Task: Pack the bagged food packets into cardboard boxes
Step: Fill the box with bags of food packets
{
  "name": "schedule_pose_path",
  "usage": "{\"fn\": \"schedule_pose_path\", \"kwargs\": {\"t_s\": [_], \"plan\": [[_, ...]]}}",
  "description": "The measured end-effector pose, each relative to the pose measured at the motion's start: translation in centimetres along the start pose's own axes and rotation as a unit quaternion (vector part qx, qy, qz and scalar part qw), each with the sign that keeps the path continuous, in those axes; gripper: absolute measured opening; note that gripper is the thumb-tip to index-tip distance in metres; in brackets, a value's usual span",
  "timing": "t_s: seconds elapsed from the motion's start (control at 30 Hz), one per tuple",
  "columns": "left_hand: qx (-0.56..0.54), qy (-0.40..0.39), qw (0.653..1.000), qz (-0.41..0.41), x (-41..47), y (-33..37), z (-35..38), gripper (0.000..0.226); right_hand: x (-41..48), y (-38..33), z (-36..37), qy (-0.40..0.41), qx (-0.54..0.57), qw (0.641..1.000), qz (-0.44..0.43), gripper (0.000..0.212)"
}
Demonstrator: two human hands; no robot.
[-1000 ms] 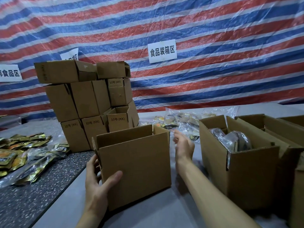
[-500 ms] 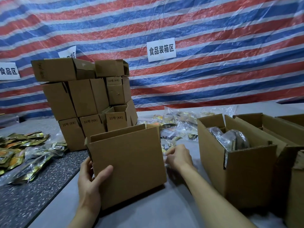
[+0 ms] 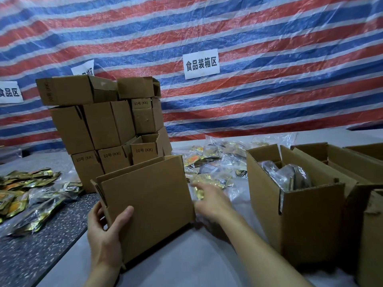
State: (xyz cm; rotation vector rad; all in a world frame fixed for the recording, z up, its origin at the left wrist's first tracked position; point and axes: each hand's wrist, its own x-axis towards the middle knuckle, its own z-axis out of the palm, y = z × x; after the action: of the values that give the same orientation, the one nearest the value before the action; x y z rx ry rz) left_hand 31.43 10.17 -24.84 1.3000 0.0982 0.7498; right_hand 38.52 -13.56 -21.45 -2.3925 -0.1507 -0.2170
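one open box [image 3: 145, 204] near front table [image 3: 186, 266] edge; left hand [image 3: 105, 235] clamped on its left corner. right hand [image 3: 211, 199] over packet pile [image 3: 209, 162] behind it, blurred, finger state cannot tell. one filled box [image 3: 300, 214] at right; eight-box stack [image 3: 103, 125] behind.

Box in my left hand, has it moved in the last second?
Yes. The held box, gripped by the left hand, has slid left, away from the filled box on its right.

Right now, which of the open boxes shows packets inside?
The open box just right of the right hand: bagged packets poke up inside it. The front box, gripped by the left hand, hides its inside.
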Motion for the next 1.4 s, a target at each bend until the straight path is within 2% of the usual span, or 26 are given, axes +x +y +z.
{"fn": "schedule_pose_path", "kwargs": {"t_s": [0.03, 0.1, 0.17, 0.27, 0.47, 0.57, 0.63, 0.73, 0.83, 1.0, 1.07, 1.13, 1.17, 1.23, 1.3, 1.33, 1.4], "plan": [[-0.004, 0.005, 1.0, -0.001, 0.1, 0.0, -0.1, 0.106, -0.1, -0.1, 0.3, -0.045, -0.048, 0.998, 0.008, 0.055], [-0.005, 0.008, 1.0, 0.0, 0.2, 0.1, -0.1, 0.111, 0.0, 0.1, 0.5, -0.064, -0.102, 0.992, 0.023, 0.04], [-0.006, 0.003, 1.0, 0.002, 0.1, 0.1, 0.0, 0.11, 0.1, 0.3, 0.1, -0.067, -0.069, 0.994, 0.047, 0.027], [-0.006, -0.011, 1.0, 0.007, 0.0, 0.0, 0.1, 0.107, 0.0, 0.6, -0.7, -0.065, -0.029, 0.995, 0.068, 0.03], [0.007, -0.031, 0.999, 0.006, -0.1, -0.1, 0.2, 0.104, 0.7, 1.0, -1.4, 0.002, -0.074, 0.99, 0.119, 0.033], [0.003, -0.035, 0.999, 0.007, -0.1, -0.1, 0.3, 0.1, 1.0, 1.0, -1.1, -0.034, -0.105, 0.983, 0.146, 0.039], [0.003, -0.037, 0.999, 0.005, -0.1, 0.0, 0.3, 0.099, 1.0, 1.1, -0.6, -0.022, -0.124, 0.98, 0.154, 0.041], [0.003, -0.04, 0.999, -0.002, -0.2, 0.1, 0.3, 0.101, 1.0, 1.6, -0.4, 0.044, -0.092, 0.982, 0.16, 0.026], [-0.003, -0.039, 0.999, -0.011, -0.2, 0.2, 0.3, 0.106, 1.1, 1.3, -1.0, 0.058, -0.06, 0.983, 0.163, 0.021], [-0.001, -0.045, 0.999, -0.011, -0.2, 0.3, 0.4, 0.107, 1.5, 0.2, -2.5, 0.142, 0.115, 0.971, 0.154, 0.023], [-0.004, -0.046, 0.999, -0.013, -0.3, 0.3, 0.4, 0.107, 1.8, -0.4, -3.3, 0.182, 0.196, 0.952, 0.147, 0.018], [-0.008, -0.047, 0.999, -0.016, -0.3, 0.3, 0.3, 0.107, 1.9, -1.3, -4.3, 0.212, 0.3, 0.918, 0.15, 0.014], [-0.009, -0.048, 0.999, -0.016, -0.3, 0.3, 0.3, 0.106, 1.9, -1.7, -4.8, 0.216, 0.37, 0.89, 0.153, 0.017], [-0.007, -0.051, 0.999, -0.014, -0.3, 0.3, 0.3, 0.103, 1.8, -2.5, -5.7, 0.196, 0.527, 0.812, 0.157, 0.026], [-0.006, -0.053, 0.998, -0.011, -0.4, 0.2, 0.3, 0.102, 1.6, -2.7, -6.3, 0.161, 0.626, 0.744, 0.168, 0.036], [-0.005, -0.054, 0.998, -0.012, -0.4, 0.2, 0.3, 0.102, 1.4, -2.6, -6.4, 0.145, 0.644, 0.73, 0.178, 0.037], [-0.005, -0.056, 0.998, -0.013, -0.3, 0.2, 0.3, 0.103, 1.1, -2.1, -6.5, 0.119, 0.639, 0.731, 0.207, 0.033]]}}
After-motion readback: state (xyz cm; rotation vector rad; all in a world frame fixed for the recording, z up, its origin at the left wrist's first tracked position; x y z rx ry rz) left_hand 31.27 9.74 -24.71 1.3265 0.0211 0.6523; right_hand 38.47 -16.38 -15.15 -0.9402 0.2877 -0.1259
